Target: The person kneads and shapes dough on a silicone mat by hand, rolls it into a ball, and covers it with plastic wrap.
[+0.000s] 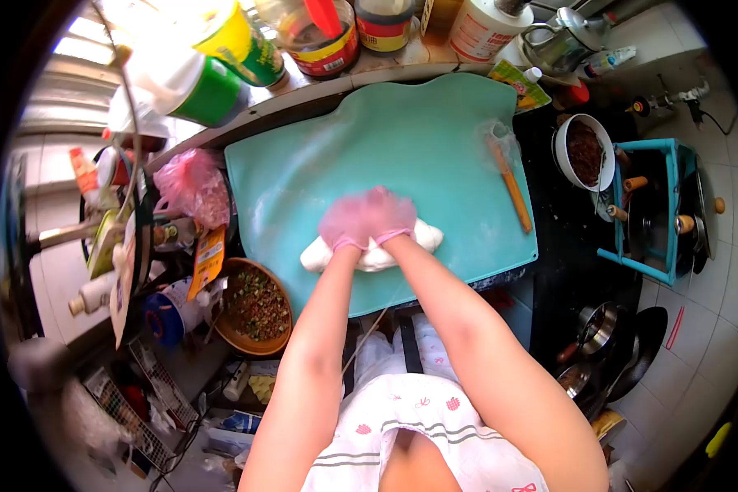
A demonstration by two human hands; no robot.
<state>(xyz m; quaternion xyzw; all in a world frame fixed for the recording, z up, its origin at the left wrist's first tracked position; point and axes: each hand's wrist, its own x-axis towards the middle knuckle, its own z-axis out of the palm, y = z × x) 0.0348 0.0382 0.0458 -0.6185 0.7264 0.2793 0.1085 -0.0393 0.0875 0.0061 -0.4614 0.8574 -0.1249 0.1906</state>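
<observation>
A white lump of dough (375, 257) lies near the front of the teal mat (361, 139), its two ends sticking out on either side of my hands. My left hand (344, 223) and my right hand (392, 215) both wear thin pink gloves. They press side by side on the middle of the dough, fingers pointing away from me and curled over it. The gloves overlap, so single fingers are hard to make out. At the mat's right side lies a wooden rolling pin (512, 195), its far end inside a clear plastic bag (502, 135).
An orange bowl of chopped filling (285, 336) stands left of the mat, below a pink plastic bag (193, 184). Bottles and jars (320, 49) line the ledge behind. A white bowl with dark red food (559, 152) and a blue rack (672, 205) stand at the right.
</observation>
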